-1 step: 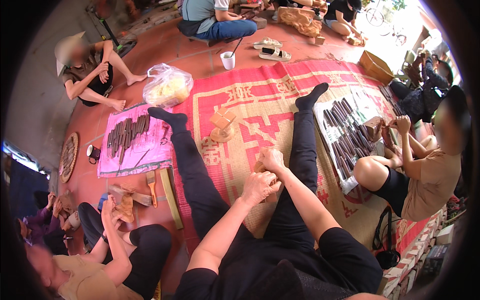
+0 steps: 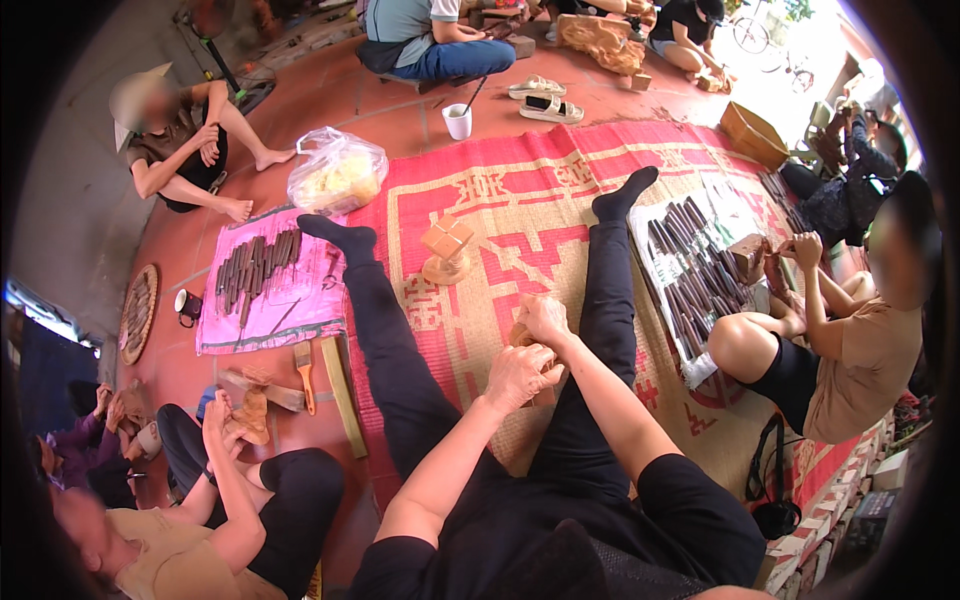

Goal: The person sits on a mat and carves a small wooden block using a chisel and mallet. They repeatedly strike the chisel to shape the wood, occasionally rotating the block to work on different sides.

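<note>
Between my legs, both hands close around a small light-brown wooden piece (image 2: 543,397), mostly hidden by my fingers. My left hand (image 2: 520,377) is nearer to me, its fingers curled over the wood. Just beyond it, my right hand (image 2: 545,320) grips the far end. Whether a small tool is also in my grasp cannot be made out. Past my hands, a squared wooden block with pale crossing lines (image 2: 446,236) rests on a rounded wooden piece (image 2: 446,268) on the red and tan mat (image 2: 540,260).
Dark-handled carving tools (image 2: 690,265) lie on a white cloth at right, more (image 2: 255,265) on a pink cloth at left. A brush (image 2: 305,378) and wooden strip (image 2: 344,397) lie left of my leg. A plastic bag (image 2: 338,172) stands beyond. People sit on both sides.
</note>
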### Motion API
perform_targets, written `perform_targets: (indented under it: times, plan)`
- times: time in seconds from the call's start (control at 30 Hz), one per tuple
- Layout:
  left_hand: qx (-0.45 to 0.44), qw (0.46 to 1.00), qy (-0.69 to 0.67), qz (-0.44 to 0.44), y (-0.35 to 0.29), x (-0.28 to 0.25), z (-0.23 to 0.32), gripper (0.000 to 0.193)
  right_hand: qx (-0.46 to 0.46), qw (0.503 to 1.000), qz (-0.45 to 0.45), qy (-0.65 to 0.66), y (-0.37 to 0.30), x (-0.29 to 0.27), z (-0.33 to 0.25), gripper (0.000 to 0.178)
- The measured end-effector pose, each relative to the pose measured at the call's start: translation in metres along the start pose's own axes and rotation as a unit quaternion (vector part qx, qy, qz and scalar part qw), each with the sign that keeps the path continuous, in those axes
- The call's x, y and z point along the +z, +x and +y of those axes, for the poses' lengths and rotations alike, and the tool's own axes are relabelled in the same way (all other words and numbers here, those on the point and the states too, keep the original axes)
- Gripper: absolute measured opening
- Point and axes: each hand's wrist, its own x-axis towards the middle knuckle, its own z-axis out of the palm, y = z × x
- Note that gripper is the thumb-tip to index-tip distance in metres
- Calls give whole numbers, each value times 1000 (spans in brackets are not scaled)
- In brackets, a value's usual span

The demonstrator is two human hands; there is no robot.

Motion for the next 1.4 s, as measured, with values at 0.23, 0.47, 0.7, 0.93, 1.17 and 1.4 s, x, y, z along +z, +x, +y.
perform_targets:
  times: [0.23,0.47,0.7,0.93,1.17,1.4]
  plan:
    - [6,1000,25,7,-7,1,-1,30,-126,986,-84,67,-2,-7,19,25]
    - [-1,999,33,2,-6,-4,4,31,-70,995,-75,16,5,-11,3,24]
    - [-3,1000,25,19,-9,-1,0,30,-151,978,-125,69,3,-15,13,21]
    - [-4,996,70,48,-10,1,-1,27,-32,989,-96,110,3,-16,13,23]
    - [-27,993,77,89,-7,2,-8,28,-24,986,-70,147,-13,-17,12,21]
    - [-27,993,76,82,-11,1,-6,31,81,982,-12,169,2,1,11,23]
